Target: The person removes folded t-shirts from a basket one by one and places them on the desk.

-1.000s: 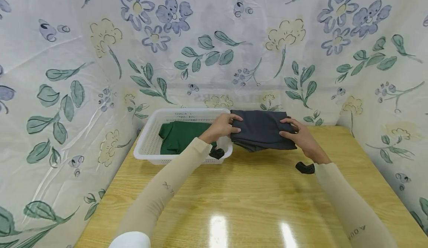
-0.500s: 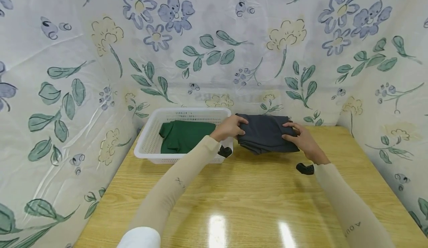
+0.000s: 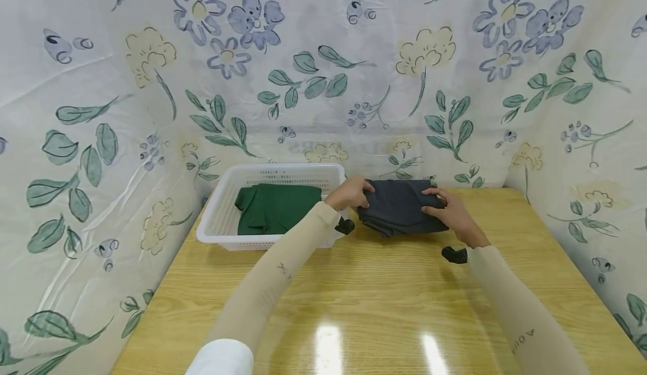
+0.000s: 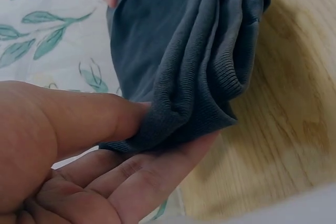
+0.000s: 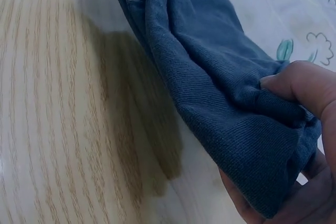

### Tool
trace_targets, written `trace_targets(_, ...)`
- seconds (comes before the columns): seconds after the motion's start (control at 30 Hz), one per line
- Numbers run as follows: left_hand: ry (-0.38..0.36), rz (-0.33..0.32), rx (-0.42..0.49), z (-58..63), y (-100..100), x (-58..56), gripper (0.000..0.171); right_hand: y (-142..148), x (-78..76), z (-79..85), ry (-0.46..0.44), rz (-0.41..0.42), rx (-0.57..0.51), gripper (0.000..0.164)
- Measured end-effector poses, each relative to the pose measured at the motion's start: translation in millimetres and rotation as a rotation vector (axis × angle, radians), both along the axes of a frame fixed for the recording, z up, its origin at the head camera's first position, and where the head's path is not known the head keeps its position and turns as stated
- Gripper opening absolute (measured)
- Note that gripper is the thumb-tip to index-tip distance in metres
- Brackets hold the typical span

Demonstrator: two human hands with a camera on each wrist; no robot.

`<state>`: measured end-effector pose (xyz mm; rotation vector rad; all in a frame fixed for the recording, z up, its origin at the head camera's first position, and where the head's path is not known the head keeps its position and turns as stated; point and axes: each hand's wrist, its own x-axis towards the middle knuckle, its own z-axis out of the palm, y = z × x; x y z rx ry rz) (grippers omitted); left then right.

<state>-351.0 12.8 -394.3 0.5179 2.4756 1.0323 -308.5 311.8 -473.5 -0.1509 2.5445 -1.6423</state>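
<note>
A folded dark grey-blue garment [image 3: 401,206] with ribbed edges is held between both hands, just right of the basket. My left hand [image 3: 350,193] pinches its left end; in the left wrist view the thumb lies on top and the fingers [image 4: 152,182] are beneath the layered folds. At the other end my right hand [image 3: 450,212] grips a corner, its thumb above and fingers below, as the right wrist view shows. A shadow falls on the wood under the garment [image 5: 220,93], whose right corner is off the table. Whether its middle touches the table is hidden.
A white perforated plastic basket [image 3: 214,218] stands at the back left of the wooden table [image 3: 354,296]. Inside it lies a folded green garment [image 3: 275,206]. Floral-patterned sheeting [image 3: 323,122] closes off the back and both sides.
The dark garment has come down toward the table and shifted slightly right, away from the basket. Both hands have kept their hold on it. The head view has turned a little.
</note>
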Motion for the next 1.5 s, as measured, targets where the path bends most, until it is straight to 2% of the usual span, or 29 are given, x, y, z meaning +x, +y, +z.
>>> trace_targets(0.3, -0.026, 0.014, -0.096, -3.7, 7.5, -3.8, 0.051, -4.1, -2.1, -4.6, -0.013, 0.0, 0.013, 0.053)
trace_targets(0.43, -0.069, 0.001, -0.153, -10.9, 12.2, -7.3, 0.053, -6.5, -0.5, -8.1, -0.034, -0.003, 0.025, 0.051)
trace_targets(0.47, -0.07, -0.009, -0.169, -17.4, 13.6, -12.6, 0.054, -6.4, 0.0, -9.7, -0.043, -0.005, 0.031, 0.051)
trace_targets(0.53, -0.065, -0.015, -0.206, -21.1, 16.4, -13.4, 0.054, -5.0, 0.2, -13.3, -0.057, -0.004, 0.037, 0.051)
trace_targets(0.67, -0.041, -0.008, -0.214, -23.7, 17.5, -12.0, 0.053, -3.7, 0.9, -16.3, -0.074, -0.006, 0.042, 0.053)
trace_targets(0.7, -0.041, -0.005, -0.208, -19.5, 17.0, -7.4, 0.053, -3.6, 0.7, -16.9, -0.079, -0.005, 0.04, 0.053)
trace_targets(0.87, -0.002, -0.022, -0.2, -18.8, 16.0, -5.8, 0.051, -3.4, -2.2, -18.8, -0.1, -0.023, 0.039, 0.053)
trace_targets(1.1, 0.056, -0.054, -0.281, -20.1, 21.4, -7.4, 0.05, -4.5, -4.5, -16.7, -0.119, -0.043, 0.067, 0.055)
trace_targets(1.3, 0.139, -0.123, -0.369, -17.7, 22.7, -6.6, 0.045, -5.7, -6.3, -16.5, -0.118, -0.057, 0.102, 0.054)
trace_targets(1.5, 0.155, -0.115, -0.311, -16.5, 23.8, -5.7, 0.044, -3.6, -5.7, -15.3, -0.116, -0.077, 0.102, 0.052)
